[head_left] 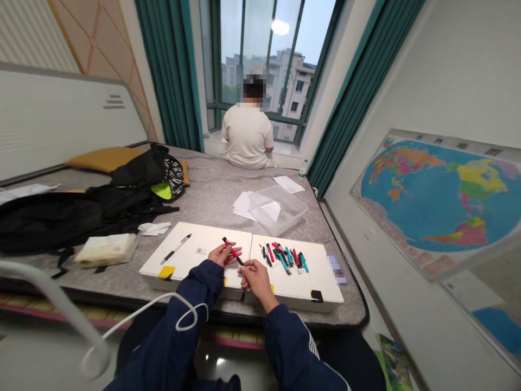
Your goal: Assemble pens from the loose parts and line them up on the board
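Observation:
Between my two hands is a red and black pen (233, 250), tilted, above the white boxes. My left hand (222, 255) has its fingers closed round the upper part. My right hand (255, 278) pinches the lower black end. On the right white box (321, 282) lies a loose pile of pen parts (285, 256) in black, red and teal, to the right of my right hand. A white and black pen (176, 248) rests alone on the left white box (157, 260), left of my left hand.
Behind the boxes stands a clear plastic bin (285, 209) beside white papers (243, 205). A tissue pack (105, 250) and black backpack (52, 217) lie at left. A white cable (138, 317) crosses my left sleeve. A person (247, 130) sits by the window, facing away.

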The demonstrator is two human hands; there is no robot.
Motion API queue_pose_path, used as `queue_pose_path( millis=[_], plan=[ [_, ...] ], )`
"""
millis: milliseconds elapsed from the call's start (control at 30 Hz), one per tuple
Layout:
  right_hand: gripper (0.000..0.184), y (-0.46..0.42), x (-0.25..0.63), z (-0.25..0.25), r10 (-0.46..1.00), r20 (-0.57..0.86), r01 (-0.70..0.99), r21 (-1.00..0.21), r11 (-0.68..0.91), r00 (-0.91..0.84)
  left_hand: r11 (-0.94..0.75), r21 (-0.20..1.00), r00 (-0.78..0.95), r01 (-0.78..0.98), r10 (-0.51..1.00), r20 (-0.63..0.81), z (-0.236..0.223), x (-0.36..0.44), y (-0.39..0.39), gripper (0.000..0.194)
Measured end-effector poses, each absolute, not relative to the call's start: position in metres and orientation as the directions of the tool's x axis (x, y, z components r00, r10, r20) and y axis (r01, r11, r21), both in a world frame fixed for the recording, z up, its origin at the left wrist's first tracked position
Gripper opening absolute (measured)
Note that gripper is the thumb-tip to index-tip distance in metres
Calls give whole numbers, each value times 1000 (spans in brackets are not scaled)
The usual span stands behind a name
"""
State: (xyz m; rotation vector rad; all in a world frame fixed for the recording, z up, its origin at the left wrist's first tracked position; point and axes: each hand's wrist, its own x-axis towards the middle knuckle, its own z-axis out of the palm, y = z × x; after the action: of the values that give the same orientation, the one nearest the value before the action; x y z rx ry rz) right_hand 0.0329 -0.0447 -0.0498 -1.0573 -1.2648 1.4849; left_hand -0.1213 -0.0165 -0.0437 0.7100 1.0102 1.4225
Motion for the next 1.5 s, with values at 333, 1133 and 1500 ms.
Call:
queue_pose_path(
  millis=[333,1133,1500],
  plan=[
    [39,-42,34,-49,955,-78,-49,-994,-96,-285,66,881,-141,-468,979,-148,-42,-119,-17,50],
    [42,-41,37,-48,950,-64,54,-997,-50,-307,63,902,-155,-427,978,-142,-43,-120,-17,39],
    [45,-43,33,-48,960,-83,-89,-990,-110,-267,41,896,-192,-443,972,-139,-51,-120,-13,39]
  ],
)
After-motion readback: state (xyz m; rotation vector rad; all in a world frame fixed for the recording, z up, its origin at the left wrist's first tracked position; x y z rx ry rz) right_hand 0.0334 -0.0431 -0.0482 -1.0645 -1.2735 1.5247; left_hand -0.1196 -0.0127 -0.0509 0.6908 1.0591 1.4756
